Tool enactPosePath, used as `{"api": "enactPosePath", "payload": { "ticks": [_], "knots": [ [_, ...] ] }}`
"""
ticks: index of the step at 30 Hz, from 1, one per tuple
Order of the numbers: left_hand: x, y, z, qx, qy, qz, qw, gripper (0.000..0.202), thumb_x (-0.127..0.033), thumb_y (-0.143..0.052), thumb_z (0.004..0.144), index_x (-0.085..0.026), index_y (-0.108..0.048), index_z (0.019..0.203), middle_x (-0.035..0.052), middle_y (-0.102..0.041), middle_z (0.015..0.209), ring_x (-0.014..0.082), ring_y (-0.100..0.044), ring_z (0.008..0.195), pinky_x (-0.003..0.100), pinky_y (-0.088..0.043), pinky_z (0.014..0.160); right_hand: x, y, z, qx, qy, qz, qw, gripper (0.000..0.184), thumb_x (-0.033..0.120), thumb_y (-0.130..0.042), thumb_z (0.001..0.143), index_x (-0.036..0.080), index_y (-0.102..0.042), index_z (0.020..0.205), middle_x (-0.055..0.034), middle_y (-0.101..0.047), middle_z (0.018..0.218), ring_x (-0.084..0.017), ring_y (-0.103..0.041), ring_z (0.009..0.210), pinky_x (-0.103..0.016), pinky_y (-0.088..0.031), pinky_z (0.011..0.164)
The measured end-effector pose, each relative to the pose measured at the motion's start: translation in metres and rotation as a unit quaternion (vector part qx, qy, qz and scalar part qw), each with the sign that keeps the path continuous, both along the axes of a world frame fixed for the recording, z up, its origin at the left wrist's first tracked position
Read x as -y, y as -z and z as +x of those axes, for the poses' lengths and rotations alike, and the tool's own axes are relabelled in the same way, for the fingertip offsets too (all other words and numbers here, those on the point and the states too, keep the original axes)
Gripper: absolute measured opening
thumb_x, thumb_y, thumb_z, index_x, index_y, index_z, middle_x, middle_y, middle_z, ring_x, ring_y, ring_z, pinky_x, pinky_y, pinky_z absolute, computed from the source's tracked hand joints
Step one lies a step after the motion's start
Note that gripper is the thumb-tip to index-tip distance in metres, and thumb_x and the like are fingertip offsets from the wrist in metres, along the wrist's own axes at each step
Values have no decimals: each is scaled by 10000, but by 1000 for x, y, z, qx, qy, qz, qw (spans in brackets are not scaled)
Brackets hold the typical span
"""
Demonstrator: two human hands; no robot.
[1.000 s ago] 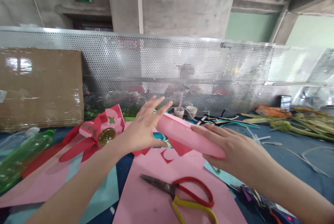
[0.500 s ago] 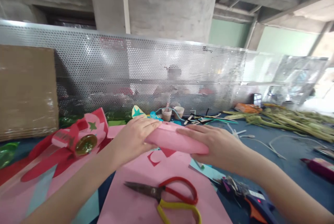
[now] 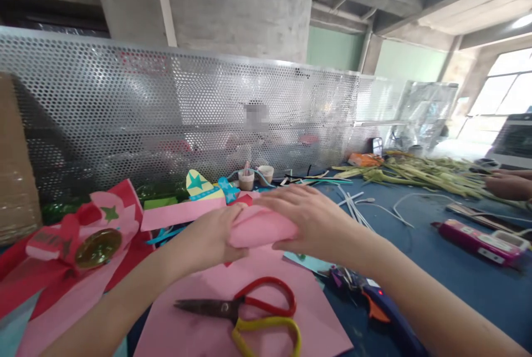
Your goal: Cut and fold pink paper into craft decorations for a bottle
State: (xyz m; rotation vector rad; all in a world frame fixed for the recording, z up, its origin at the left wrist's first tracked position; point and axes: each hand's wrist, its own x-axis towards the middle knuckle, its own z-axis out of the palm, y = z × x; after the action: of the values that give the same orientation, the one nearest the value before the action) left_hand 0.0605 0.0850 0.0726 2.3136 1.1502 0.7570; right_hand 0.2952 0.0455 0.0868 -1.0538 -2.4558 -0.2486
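My left hand (image 3: 210, 238) and my right hand (image 3: 307, 218) both grip a rolled pink paper tube (image 3: 260, 227) held above the table. The left hand's fingers wrap the tube's left end; the right hand lies over its top and right end, fingers curled round it. Below them a pink paper sheet (image 3: 199, 329) lies on the blue table, with scissors (image 3: 245, 315) on it that have one red and one yellow handle.
Red and pink paper decorations (image 3: 83, 232) lie at the left, a blue glue gun (image 3: 374, 304) at the right. A magenta box (image 3: 477, 238), green stalks (image 3: 419, 174) and another person's hand (image 3: 505, 185) are at the far right. A perforated metal screen (image 3: 166, 113) stands behind.
The left hand has closed round the tube's left end. The right hand has slid over the top, and the tube looks shorter between the hands. The view has swung to the right.
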Motion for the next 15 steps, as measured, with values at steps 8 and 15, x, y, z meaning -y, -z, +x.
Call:
{"api": "enactPosePath", "payload": {
  "ticks": [8, 15],
  "knots": [
    [-19, -10, -36, 24, -84, 68, 994, 499, -398, -756, 671, -235, -588, 1112, 75, -685, 1019, 325, -646, 920, 374, -468, 789, -6, -5, 23, -52, 133, -188, 972, 124, 291, -631, 813, 205, -719, 831, -49, -734, 764, -226, -677, 664, -329, -518, 602],
    [-16, 2, -35, 155, -85, 120, 977, 533, -277, -765, 680, -278, -560, 1172, 56, -659, 1127, 299, -619, 1030, 393, -484, 877, 26, 57, -44, 197, 76, -282, 936, 268, 39, -566, 790, 121, -735, 981, -202, -750, 940, -360, -732, 836, -379, -551, 622]
  ]
}}
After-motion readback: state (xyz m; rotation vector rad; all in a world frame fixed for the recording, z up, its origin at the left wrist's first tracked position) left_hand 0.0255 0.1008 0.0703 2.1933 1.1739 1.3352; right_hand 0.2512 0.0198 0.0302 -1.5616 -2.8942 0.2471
